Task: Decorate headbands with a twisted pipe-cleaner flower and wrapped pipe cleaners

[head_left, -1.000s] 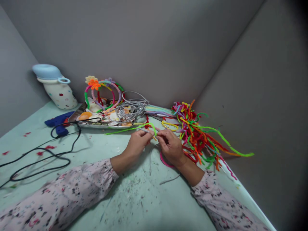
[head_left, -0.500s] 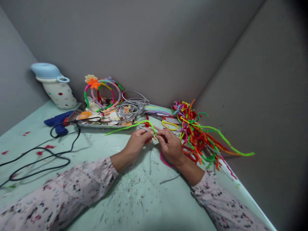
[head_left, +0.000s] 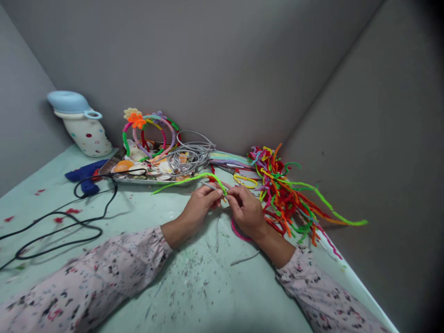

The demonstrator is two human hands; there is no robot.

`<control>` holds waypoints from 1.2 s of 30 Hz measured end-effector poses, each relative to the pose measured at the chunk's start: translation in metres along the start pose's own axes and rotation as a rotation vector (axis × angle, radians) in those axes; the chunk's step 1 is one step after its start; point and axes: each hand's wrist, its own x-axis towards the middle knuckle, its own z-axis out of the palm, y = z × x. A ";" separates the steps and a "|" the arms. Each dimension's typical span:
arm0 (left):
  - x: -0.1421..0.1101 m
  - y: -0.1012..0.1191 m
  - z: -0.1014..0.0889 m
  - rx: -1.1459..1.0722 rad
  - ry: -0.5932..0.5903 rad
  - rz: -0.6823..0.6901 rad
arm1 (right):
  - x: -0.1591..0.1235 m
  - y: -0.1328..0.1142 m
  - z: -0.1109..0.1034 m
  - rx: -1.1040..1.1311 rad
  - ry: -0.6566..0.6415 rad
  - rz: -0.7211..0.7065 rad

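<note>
My left hand [head_left: 198, 206] and my right hand [head_left: 247, 210] meet over the pale green table [head_left: 138, 240], fingers pinched together. Between them runs a grey wire [head_left: 209, 186] with a bright green pipe cleaner [head_left: 187, 180] wound on it. The green pipe cleaner's free end trails left toward the tray. Both hands are closed on this wire and pipe cleaner. A pink pipe cleaner [head_left: 237, 232] curves on the table under my right wrist.
A heap of coloured pipe cleaners [head_left: 287, 194] lies to the right by the wall. Behind the hands a metal tray [head_left: 138, 179] holds coiled grey wire [head_left: 189, 155] and wrapped hoops [head_left: 149, 132]. A blue glue gun [head_left: 85, 175] with black cord [head_left: 62, 222] and a spotted jug [head_left: 81, 125] stand left.
The hands stay in place with small finger movements. The green pipe cleaner's loop near the fingers has shifted slightly.
</note>
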 end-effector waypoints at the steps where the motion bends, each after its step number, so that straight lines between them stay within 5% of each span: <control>1: 0.000 0.000 0.000 -0.002 -0.001 -0.006 | 0.000 0.000 0.000 -0.002 -0.002 -0.001; 20: -0.002 -0.006 0.000 -0.053 -0.094 -0.002 | 0.002 0.001 0.001 0.001 -0.027 0.009; 26: -0.002 -0.005 -0.001 0.074 0.020 0.055 | 0.004 0.004 0.000 0.007 0.031 0.041; 31: -0.003 -0.003 -0.003 0.296 0.190 0.268 | 0.005 0.007 0.001 -0.036 0.035 0.071; 36: -0.003 -0.005 -0.005 0.504 0.197 0.346 | 0.005 0.006 0.002 -0.042 -0.018 0.055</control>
